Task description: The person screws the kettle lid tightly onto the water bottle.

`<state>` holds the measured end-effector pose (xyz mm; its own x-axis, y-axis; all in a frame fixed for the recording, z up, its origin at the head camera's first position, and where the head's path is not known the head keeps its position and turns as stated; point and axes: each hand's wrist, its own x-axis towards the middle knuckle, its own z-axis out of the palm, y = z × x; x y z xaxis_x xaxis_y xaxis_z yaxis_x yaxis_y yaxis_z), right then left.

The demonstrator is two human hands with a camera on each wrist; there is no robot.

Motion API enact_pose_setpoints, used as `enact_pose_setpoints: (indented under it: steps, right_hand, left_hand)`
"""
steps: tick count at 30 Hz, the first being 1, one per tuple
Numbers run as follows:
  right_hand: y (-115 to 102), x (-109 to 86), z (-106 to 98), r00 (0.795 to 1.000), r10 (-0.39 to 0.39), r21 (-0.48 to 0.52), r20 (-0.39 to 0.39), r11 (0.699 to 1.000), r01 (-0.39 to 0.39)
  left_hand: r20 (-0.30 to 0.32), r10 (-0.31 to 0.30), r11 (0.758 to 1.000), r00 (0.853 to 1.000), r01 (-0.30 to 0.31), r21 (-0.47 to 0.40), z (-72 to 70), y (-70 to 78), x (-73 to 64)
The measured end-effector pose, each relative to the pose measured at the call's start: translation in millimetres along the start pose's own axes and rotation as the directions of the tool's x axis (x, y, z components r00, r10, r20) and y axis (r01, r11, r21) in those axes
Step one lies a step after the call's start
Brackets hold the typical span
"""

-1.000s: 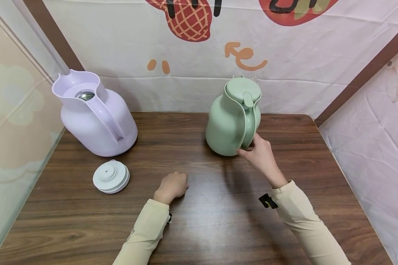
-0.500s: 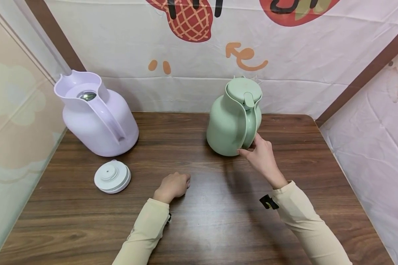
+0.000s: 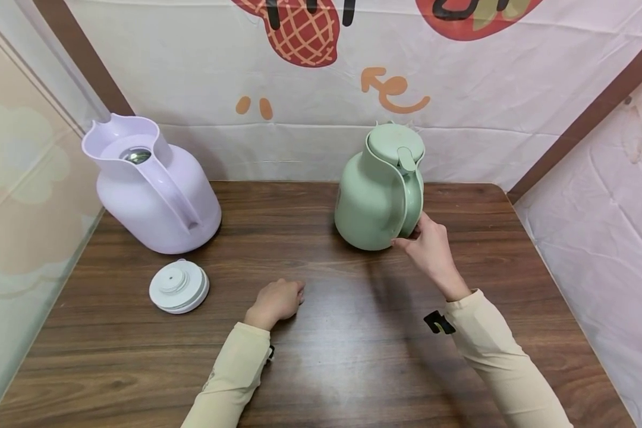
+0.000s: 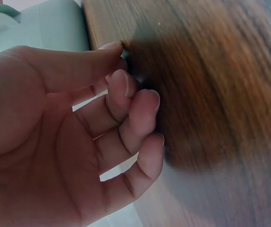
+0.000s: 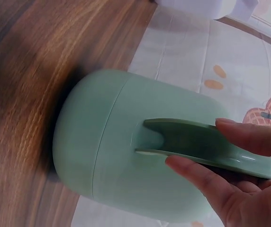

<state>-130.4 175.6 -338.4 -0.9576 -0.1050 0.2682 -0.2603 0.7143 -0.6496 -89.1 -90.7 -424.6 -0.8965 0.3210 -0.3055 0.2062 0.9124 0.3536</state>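
In the head view my right hand [image 3: 430, 249] holds the lower handle of a green insulated jug [image 3: 366, 202], which stands upright near the back wall. Its round lid [image 3: 396, 142] is in place. The right wrist view shows thumb and fingers pinching the two sides of the handle [image 5: 192, 142]. My left hand [image 3: 277, 300] rests on the wooden table, left of and nearer than the jug. Its fingers [image 4: 142, 113] are loosely curled with nothing between them, fingertips right at the tabletop.
At the back left stands a lilac jug [image 3: 160, 196] with its mouth uncovered. A round white stopper [image 3: 179, 287] lies in front of it on the table [image 3: 331, 362]. A printed white cloth [image 3: 299, 148] hangs right behind the table's back edge.
My right hand has moved a little to the right with the handle, and the green jug has turned slightly. The left hand, lilac jug and stopper stay where they were.
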Motion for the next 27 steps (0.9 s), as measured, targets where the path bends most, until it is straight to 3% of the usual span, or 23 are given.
enact_pose_setpoints:
  steps: [15, 27]
  right_hand:
    - [16.0, 5.5, -14.4, 0.997, 0.071, -0.021, -0.006, 0.997, -0.071]
    - [32.5, 11.4, -28.7, 0.994, 0.086, -0.071, -0.065, 0.993, -0.09]
  left_hand:
    - [-0.036, 0.012, 1.0, 0.999, -0.013, -0.012, 1.3, -2.4, -0.3]
    - [-0.035, 0.002, 1.0, 0.999, -0.003, -0.012, 5.1, -5.0, 1.7]
